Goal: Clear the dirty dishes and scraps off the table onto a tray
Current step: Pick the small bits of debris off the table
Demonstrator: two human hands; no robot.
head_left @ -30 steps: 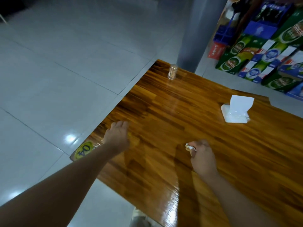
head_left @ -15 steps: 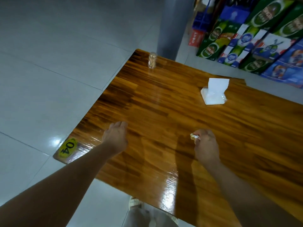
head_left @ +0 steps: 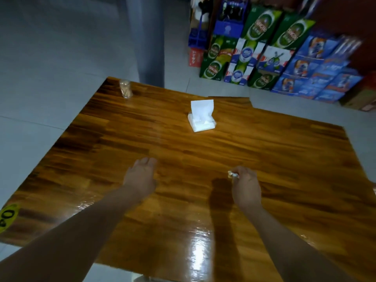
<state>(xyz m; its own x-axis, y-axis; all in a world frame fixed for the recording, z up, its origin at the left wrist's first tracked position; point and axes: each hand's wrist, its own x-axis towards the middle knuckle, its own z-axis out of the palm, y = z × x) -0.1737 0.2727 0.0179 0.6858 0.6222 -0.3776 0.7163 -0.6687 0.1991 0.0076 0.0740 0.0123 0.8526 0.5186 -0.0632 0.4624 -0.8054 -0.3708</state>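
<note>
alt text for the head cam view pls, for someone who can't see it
Seen from above, a person's right hand pinches a small crumpled scrap over a glossy wooden table, the left hand open beside it. Farther back stand a white napkin pack and a toothpick jar.

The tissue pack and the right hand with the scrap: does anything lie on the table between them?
No. In the head view, only bare wood of the table lies between the tissue pack and the right hand, which pinches the scrap.
</note>
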